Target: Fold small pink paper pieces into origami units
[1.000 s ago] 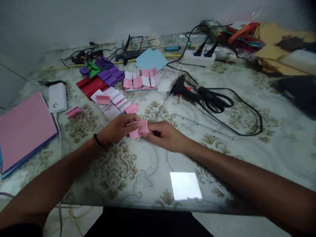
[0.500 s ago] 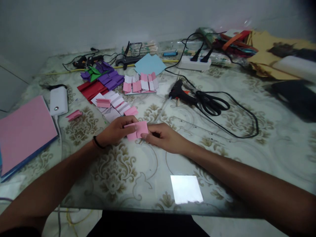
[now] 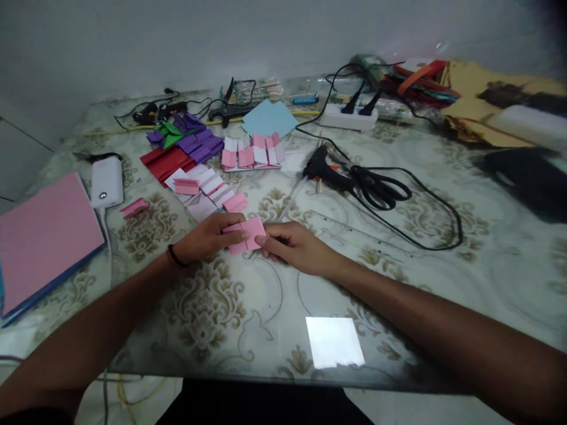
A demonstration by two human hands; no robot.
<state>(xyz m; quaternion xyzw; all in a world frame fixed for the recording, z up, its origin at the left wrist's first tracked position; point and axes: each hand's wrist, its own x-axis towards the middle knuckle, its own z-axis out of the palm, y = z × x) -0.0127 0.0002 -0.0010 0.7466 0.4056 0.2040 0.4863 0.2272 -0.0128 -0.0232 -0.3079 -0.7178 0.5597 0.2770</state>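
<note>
A folded pink paper is held above the patterned table, pinched at one side by the left hand and at the other by the right hand. Pink-and-white folded pieces are spread just beyond; a black glue gun is laid farther right.

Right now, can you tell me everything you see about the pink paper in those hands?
The pink paper looks matte and folded, with a thin line between two sections. The left hand holds its left side and the right hand its right, thumbs on top. It slants slightly; whether it touches the table can't be told.
</note>
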